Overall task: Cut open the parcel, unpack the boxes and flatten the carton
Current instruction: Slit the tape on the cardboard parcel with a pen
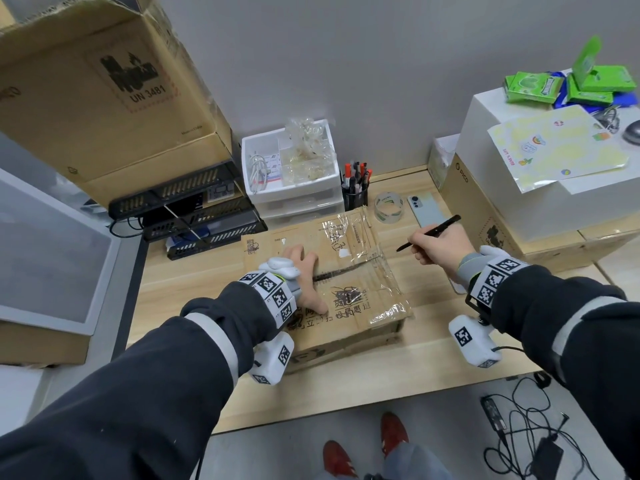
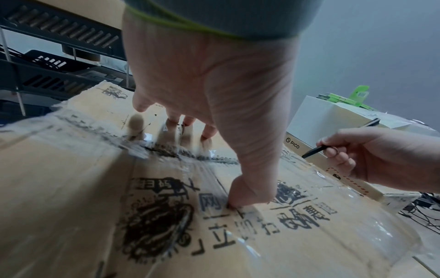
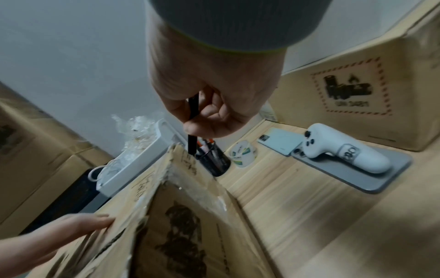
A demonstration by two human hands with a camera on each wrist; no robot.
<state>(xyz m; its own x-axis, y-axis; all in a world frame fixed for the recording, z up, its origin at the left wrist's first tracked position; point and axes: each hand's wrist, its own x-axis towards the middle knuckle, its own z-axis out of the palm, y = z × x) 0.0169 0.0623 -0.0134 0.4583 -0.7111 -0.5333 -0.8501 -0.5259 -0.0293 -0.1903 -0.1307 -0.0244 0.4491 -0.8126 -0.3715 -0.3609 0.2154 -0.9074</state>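
Note:
A brown taped parcel lies flat in the middle of the wooden desk. A dark seam under clear tape runs across its top. My left hand presses flat on the parcel top, fingers spread over the seam and thumb on the printed flap; the left wrist view shows that hand on the parcel. My right hand grips a slim black pen-shaped cutter, tip aimed left just off the parcel's right end. In the right wrist view that hand curls round the cutter above the parcel.
Behind the parcel stand a pen cup, a tape roll, a phone and a white drawer unit. Black trays and a large carton fill the left. Stacked boxes stand on the right. A white controller lies on a grey pad.

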